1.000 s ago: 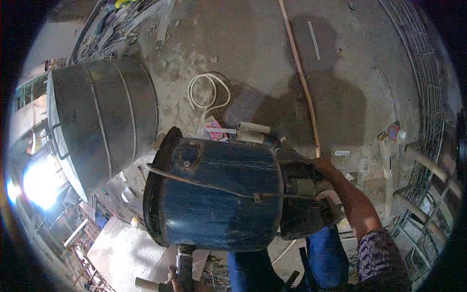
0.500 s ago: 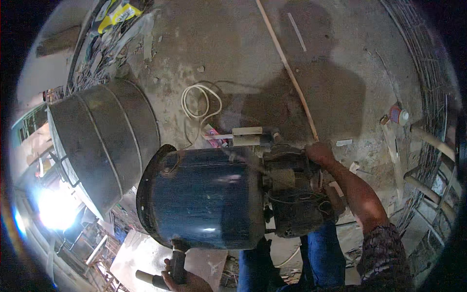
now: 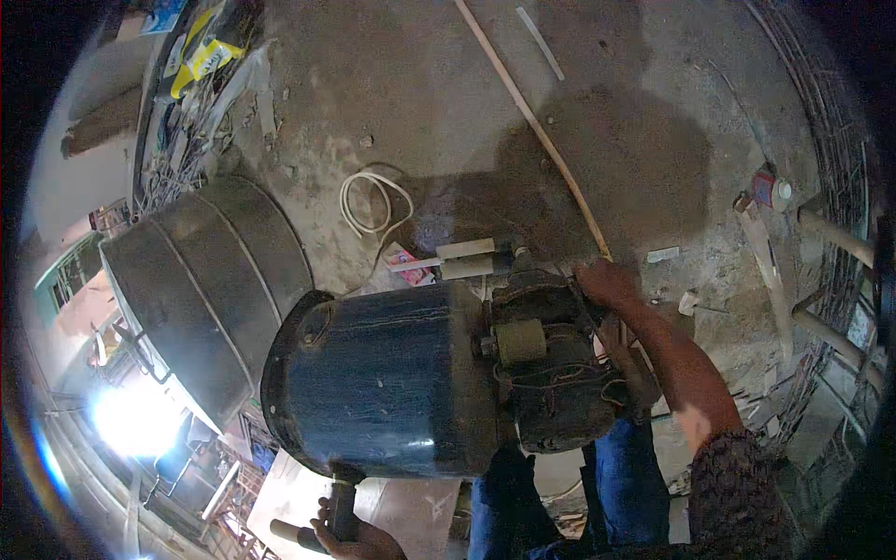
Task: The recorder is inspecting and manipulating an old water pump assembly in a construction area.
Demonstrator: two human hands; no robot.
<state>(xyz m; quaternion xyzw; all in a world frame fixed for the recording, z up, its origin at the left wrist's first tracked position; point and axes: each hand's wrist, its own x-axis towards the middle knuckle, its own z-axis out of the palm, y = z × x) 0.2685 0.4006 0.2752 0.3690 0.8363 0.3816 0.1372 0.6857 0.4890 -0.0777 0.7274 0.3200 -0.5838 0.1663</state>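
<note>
Item one: blue cylindrical tank (image 3: 392, 373), axis running left to right, directly in front of your legs (image 3: 630, 485); whether its weight rests on the floor cannot be told. Dark flange (image 3: 277, 373) at its left edge; dark motor unit (image 3: 560, 401) at its right end, with a small beige cylinder (image 3: 520, 343) and loose wires.

Your hands: well apart. Left hand (image 3: 359, 539) wrapped round the grey pipe fitting (image 3: 343, 509) at the tank's lower left edge. Right hand (image 3: 607, 283) at the motor's upper right corner, fingers bent; how firmly it grips, you cannot tell.

Margins, left: large metal drum (image 3: 205, 271), its edge close by the flange, leaving you little room; contact cannot be told.

Margins, far side: pink packet (image 3: 411, 269) and paired beige tubes (image 3: 467, 250) near the tank; coiled white cable (image 3: 344, 201) beyond. Widest stretch of concrete floor (image 3: 429, 75) lies past these, crossed by a wooden stick (image 3: 539, 131), near end beside your right hand.

Margins, right: floor strip with scraps, then a white-capped bottle (image 3: 765, 189), beige pipes (image 3: 835, 238) and bundled rods (image 3: 821, 93) along the border.
</note>
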